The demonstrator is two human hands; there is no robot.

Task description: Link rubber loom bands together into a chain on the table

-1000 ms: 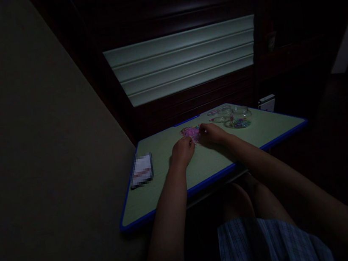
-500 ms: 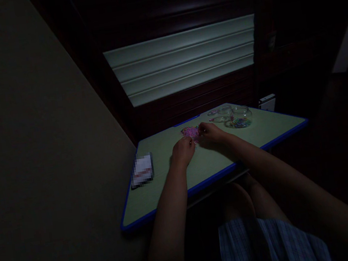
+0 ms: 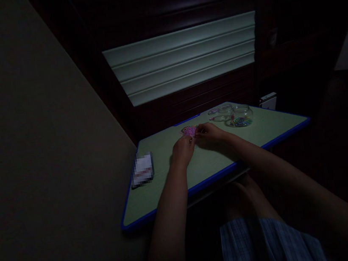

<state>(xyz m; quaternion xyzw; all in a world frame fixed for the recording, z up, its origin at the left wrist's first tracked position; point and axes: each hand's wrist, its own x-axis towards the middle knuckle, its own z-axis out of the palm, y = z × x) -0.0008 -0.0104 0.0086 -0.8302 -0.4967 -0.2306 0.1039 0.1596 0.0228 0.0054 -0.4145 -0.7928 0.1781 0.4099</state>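
A heap of small pink and multicoloured pieces lies on the pale green tabletop, too small and dim to name. At its near side, my left hand has its fingers pinched together. My right hand comes in from the right with fingers curled, its fingertips almost meeting those of the left. Whatever sits between the fingertips is too small to make out. To the right of my right hand stands a round glass jar with coloured pieces on its bottom.
Beside the jar lie more clear glass or plastic containers. A blurred white packet rests near the left edge. Blue trim borders the table. A wall rises at the left, and a slatted panel stands behind.
My right hand has shifted left, bringing its fingertips close to my left hand's. The left hand has hardly moved. The view has turned slightly.
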